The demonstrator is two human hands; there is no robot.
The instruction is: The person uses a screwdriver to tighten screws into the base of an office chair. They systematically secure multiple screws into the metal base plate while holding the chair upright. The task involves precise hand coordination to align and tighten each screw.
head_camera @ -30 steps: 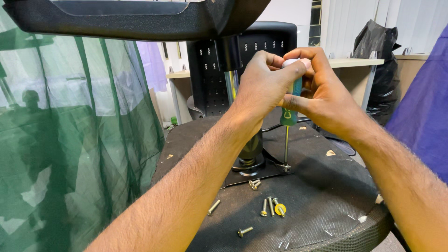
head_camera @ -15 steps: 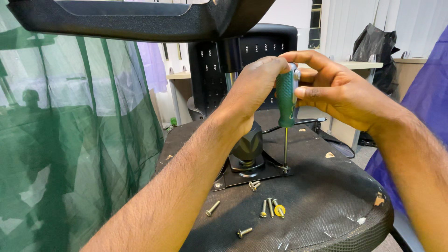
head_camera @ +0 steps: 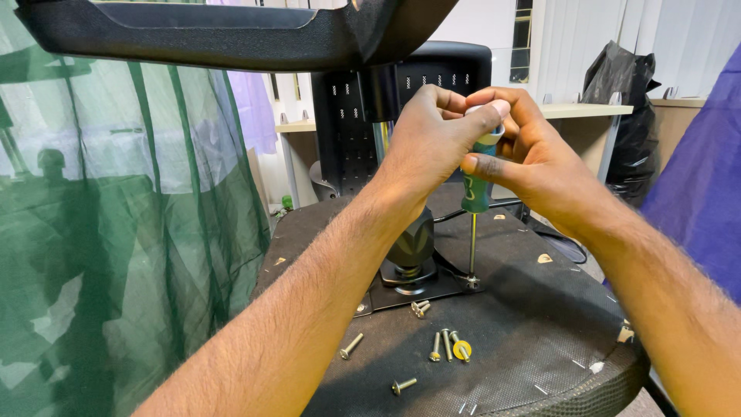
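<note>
Both hands close around the green-handled screwdriver (head_camera: 476,189): the left hand (head_camera: 432,143) clenches over the top of the handle, and the right hand (head_camera: 532,162) wraps the handle from the far side, its thumb lying across the green grip. The tool stands upright, its shaft running down to a screw (head_camera: 472,283) at the corner of the black metal mounting plate (head_camera: 417,292) on the upturned chair seat underside (head_camera: 540,340). A black column (head_camera: 411,245) rises from the plate's centre. Loose bolts (head_camera: 442,345) and a yellow washer (head_camera: 461,350) lie on the fabric, near the plate. No container appears; green mesh curtain (head_camera: 116,232) hangs left.
</note>
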